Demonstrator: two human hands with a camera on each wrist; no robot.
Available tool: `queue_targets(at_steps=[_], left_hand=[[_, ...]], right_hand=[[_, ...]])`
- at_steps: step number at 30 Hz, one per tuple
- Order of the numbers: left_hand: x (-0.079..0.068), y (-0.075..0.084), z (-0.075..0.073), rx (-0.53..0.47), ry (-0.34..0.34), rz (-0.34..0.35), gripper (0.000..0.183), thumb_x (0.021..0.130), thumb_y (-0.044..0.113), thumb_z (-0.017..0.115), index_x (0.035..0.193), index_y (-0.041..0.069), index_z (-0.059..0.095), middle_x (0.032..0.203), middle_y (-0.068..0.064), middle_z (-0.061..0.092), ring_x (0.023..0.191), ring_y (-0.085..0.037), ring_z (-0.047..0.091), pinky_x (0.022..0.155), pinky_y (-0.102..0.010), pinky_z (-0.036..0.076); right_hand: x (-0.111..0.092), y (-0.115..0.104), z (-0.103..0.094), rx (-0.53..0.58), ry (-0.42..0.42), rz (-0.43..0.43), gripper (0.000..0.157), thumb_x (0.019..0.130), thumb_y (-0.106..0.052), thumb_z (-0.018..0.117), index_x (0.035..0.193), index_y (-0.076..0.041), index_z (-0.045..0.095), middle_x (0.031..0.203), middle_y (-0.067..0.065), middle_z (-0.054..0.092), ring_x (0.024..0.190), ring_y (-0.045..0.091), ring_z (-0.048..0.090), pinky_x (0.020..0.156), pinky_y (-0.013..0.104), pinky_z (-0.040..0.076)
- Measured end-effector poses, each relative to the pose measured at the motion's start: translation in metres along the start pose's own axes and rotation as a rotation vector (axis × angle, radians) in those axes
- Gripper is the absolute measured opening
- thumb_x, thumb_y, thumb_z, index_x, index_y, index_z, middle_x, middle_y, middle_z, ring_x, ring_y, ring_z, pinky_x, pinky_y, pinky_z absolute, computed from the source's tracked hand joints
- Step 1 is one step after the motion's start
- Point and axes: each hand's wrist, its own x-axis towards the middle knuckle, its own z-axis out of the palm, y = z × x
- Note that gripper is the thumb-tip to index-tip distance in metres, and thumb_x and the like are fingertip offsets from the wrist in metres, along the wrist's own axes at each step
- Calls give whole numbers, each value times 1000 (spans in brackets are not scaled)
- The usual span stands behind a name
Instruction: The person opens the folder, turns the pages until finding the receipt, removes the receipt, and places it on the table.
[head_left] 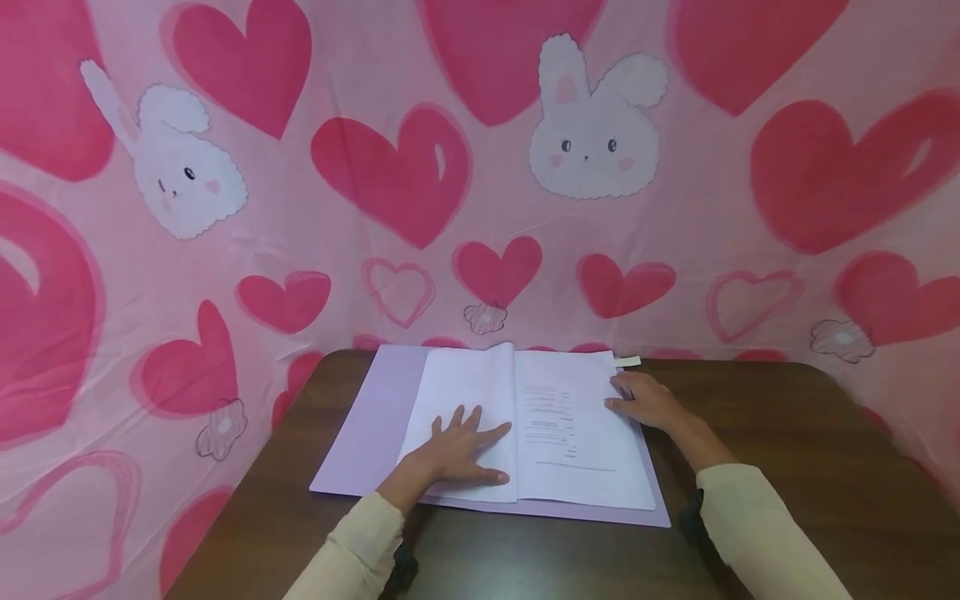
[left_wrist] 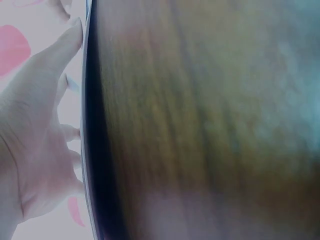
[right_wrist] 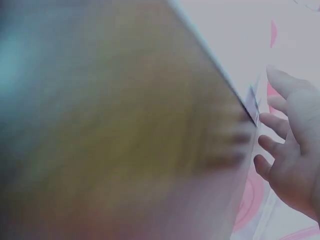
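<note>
A lilac folder point(head_left: 375, 417) lies open on the table, with white sheets inside. Its left page point(head_left: 461, 379) looks blank, while lines of print run down the right page point(head_left: 585, 425). My left hand point(head_left: 457, 450) rests on the left page with fingers spread and the thumb close to the middle fold. In the left wrist view the left hand point(left_wrist: 42, 130) lies along the folder's edge. Over the right page's outer edge, near its upper corner, is my right hand point(head_left: 648, 402). The right wrist view shows the right hand point(right_wrist: 295, 145) with loosely bent fingers beside the folder's corner.
A pale tab point(head_left: 628, 362) sticks out at the papers' top right corner. The dark wooden table point(head_left: 787, 467) extends on both sides of the folder. Behind its far edge hangs a pink cloth point(head_left: 517, 208) printed with hearts and rabbits.
</note>
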Motion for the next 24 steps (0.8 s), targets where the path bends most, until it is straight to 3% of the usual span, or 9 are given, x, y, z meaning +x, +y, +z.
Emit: queue_targets(at_steps=[5,13,17,24], left_hand=[[3,0,-2,9,4,5,89,79,75,63,157,45,32,171,-14,22,158,-48,13,120,-76,14],[2,-2,1,-22,6,22,87,80,74,65,156,46,35,170,-15,24,157,-49,15,119,-77,14],[2,-5,2,-21,14,41,87,79,75,65,155,46,36,170,-14,26,157,-50,16,118,-78,15],[-2,-5,2,-47,27,54,86,78,74,69,154,47,39,169,-15,28,156,-50,17,118,-78,15]], right_hand=[[24,0,-2,72,-23,71,73,96,-35,69,155,-4,39,156,25,43,140,51,44,108,66,44],[45,0,-2,72,9,92,62,95,-27,71,149,-8,48,140,17,54,122,39,59,96,53,58],[54,3,1,91,46,71,55,97,-23,68,147,-8,51,139,15,55,124,37,58,101,55,55],[69,5,8,-63,119,78,50,99,-20,63,144,0,54,142,20,51,131,43,49,112,63,43]])
